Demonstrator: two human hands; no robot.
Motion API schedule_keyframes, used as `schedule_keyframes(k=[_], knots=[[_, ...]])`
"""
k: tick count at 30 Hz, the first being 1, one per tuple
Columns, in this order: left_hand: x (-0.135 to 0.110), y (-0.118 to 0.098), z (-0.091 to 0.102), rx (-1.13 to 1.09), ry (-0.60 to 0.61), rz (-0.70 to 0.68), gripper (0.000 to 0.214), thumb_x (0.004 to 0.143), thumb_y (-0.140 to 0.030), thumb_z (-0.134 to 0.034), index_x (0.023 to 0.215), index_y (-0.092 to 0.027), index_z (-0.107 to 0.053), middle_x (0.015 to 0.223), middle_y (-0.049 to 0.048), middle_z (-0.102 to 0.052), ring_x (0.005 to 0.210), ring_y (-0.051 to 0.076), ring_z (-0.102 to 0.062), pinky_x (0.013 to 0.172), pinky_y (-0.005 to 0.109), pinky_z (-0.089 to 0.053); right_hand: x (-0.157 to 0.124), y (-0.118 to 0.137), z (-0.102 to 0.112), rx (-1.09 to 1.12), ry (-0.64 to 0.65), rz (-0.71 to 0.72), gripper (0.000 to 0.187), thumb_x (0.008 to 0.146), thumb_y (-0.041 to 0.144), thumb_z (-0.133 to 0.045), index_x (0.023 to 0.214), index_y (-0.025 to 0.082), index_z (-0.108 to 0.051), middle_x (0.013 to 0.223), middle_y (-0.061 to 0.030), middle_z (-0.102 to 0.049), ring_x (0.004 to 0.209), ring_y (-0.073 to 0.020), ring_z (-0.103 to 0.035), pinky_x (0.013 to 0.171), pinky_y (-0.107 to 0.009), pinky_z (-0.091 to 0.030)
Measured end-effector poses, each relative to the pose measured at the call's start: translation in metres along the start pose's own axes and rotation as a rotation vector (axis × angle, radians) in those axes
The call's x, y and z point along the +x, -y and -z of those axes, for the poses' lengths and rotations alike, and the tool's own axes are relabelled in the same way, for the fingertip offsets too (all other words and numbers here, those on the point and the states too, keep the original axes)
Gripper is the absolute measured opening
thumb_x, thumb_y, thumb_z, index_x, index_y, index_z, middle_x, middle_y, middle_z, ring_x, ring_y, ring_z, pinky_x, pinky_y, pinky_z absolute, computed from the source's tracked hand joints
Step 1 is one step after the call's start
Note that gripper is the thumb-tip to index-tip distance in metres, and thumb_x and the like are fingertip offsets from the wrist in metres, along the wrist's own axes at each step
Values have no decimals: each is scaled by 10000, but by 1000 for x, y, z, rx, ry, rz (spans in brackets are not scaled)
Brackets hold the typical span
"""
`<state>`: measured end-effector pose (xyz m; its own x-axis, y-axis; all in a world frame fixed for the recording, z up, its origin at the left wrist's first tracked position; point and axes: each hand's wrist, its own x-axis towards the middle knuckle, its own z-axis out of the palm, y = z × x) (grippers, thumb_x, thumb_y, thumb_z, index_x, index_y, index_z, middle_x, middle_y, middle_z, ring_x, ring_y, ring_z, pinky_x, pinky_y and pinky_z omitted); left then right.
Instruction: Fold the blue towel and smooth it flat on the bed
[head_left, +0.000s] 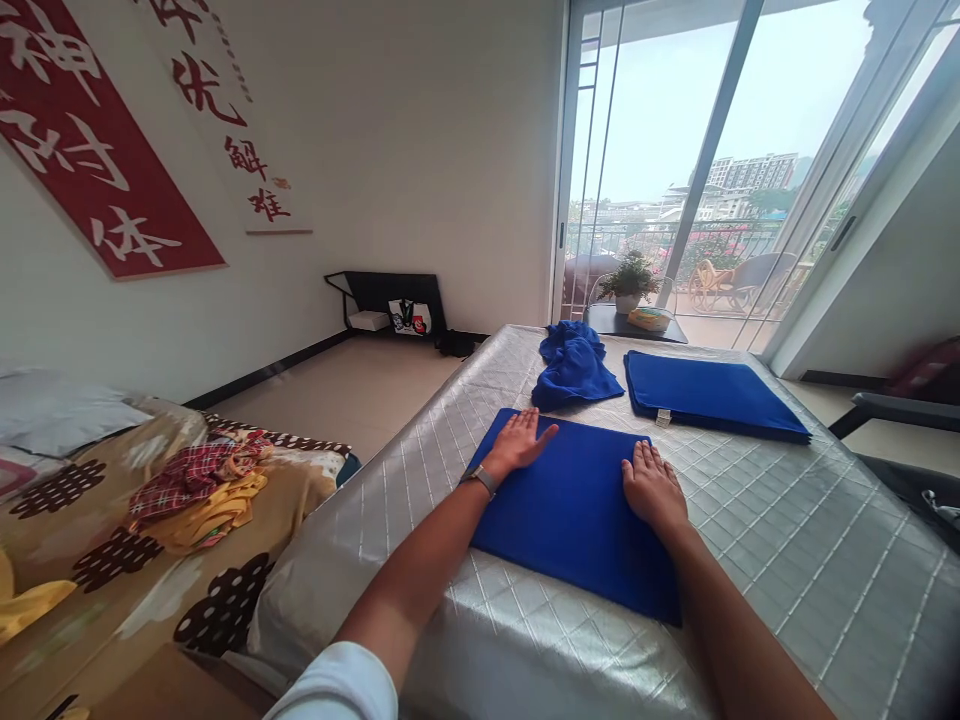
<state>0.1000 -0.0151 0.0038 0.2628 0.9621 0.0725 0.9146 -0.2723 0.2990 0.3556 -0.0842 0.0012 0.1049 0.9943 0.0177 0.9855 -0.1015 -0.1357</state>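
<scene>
A blue cloth, folded into a flat rectangle, lies on the silver quilted bed cover in front of me. My left hand rests flat near its far left corner, fingers stretched out and thumb apart. Toward the far right edge, my right hand also lies flat on the cloth. Farther off to the right sits a neat stack of folded blue cloth with a small white tag on its near edge. Beyond the cloth under my hands is a crumpled blue cloth.
On the left is a patterned bed with a plaid garment and yellow clothing. A small table with a potted plant stands by the glass door. A dark chair arm juts in at right.
</scene>
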Motion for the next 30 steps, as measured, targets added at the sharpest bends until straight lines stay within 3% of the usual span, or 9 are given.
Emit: schedule_keyframes(k=[3, 7, 22, 30], knots=[[-6, 30, 9, 15, -1, 71, 939, 962, -713, -22, 1567, -22, -216, 1640, 163, -187, 1525, 246, -157, 1248, 404, -99, 0, 0, 1, 4, 6, -7, 662, 1015, 373, -116, 1580, 44, -218, 1659, -82, -193, 1528, -201, -134, 1237, -377, -111], [-9, 46, 10, 6, -38, 117, 947, 961, -716, -18, 1566, -15, -216, 1637, 162, -198, 1524, 244, -163, 1247, 382, -120, 0, 0, 1, -1, 6, -3, 661, 1016, 371, -118, 1580, 39, -213, 1658, -90, -196, 1528, -208, -138, 1236, -379, -114], [-8, 45, 5, 21, -62, 127, 954, 965, -706, -31, 1561, 17, -211, 1637, 172, -188, 1526, 257, -151, 1253, 391, -120, 4, -6, -4, -27, -2, 16, 660, 1022, 382, -129, 1576, 36, -225, 1655, -109, -201, 1527, -214, -147, 1235, -389, -125], [-9, 43, 6, 30, -61, 136, 906, 976, -682, -47, 1563, -21, -246, 1639, 160, -204, 1525, 256, -156, 1249, 398, -116, 4, -4, -3, -9, -8, 8, 670, 1018, 399, -134, 1574, 39, -238, 1654, -102, -206, 1527, -215, -148, 1236, -385, -124]])
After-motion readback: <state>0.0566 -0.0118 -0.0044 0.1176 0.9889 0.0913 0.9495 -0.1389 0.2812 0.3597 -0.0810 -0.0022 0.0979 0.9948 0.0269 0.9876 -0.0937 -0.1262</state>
